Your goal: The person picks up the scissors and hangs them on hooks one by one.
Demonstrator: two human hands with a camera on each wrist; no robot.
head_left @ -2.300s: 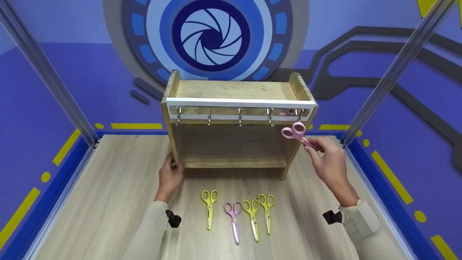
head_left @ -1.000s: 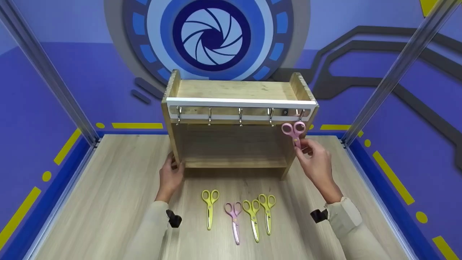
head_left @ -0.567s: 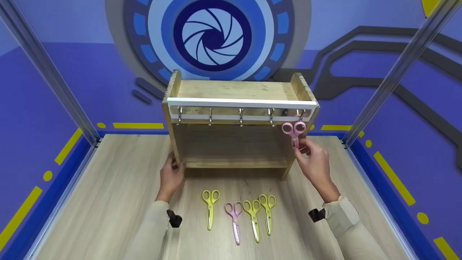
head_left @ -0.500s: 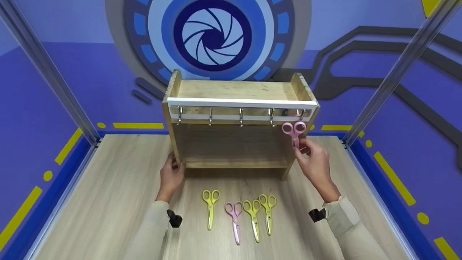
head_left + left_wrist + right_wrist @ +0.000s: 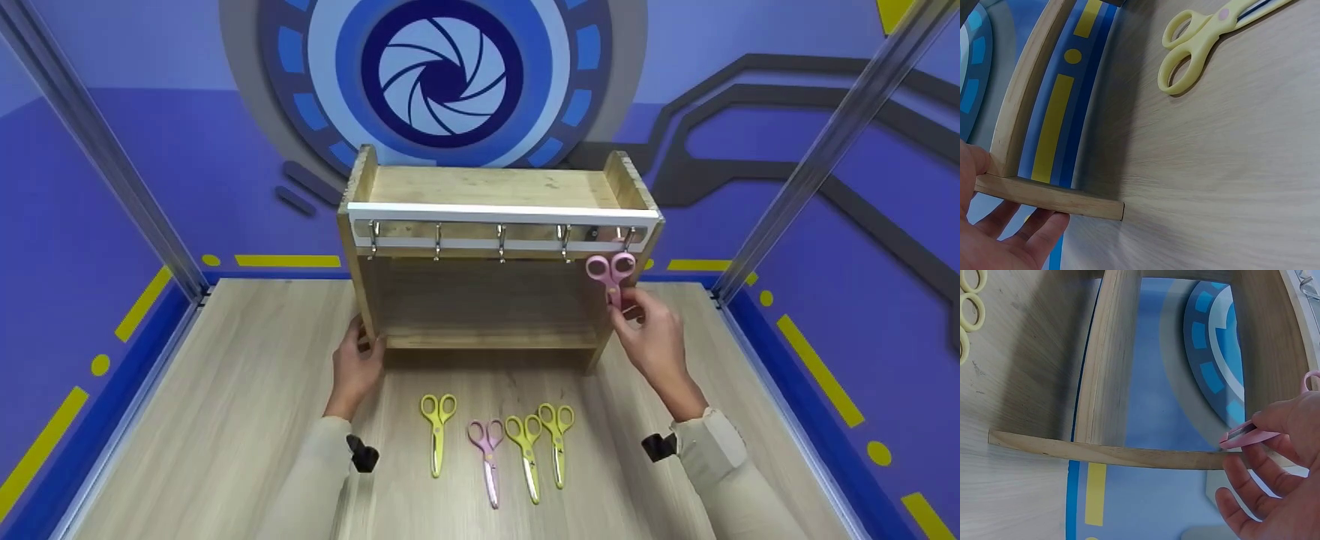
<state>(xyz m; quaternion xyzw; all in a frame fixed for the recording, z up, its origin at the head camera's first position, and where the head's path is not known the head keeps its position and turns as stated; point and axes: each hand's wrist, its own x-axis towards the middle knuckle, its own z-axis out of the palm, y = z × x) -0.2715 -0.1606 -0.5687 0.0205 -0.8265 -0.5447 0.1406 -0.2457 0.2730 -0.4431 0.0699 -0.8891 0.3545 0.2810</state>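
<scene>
Head view, right hand (image 5: 652,337): we pinch the pink scissors (image 5: 612,277) by the blades, loops upward, at the rightmost hook (image 5: 628,237); we cannot tell whether a loop is on it.
Head view, left hand (image 5: 357,371): we grip the wooden shelf (image 5: 487,186) low on its left side.
Head view, worktop (image 5: 262,390): three yellow scissors (image 5: 437,439) and a second pink pair (image 5: 490,461) lie before us.
Left wrist view, shelf edge: our thumb and fingers clasp it.
Right wrist view, pink blades: our thumb and finger clamp them.

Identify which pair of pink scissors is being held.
The upper pink pair in the head view, pinched in the right hand, handles up; the other pink pair lies on the table beside yellow pairs.
</scene>
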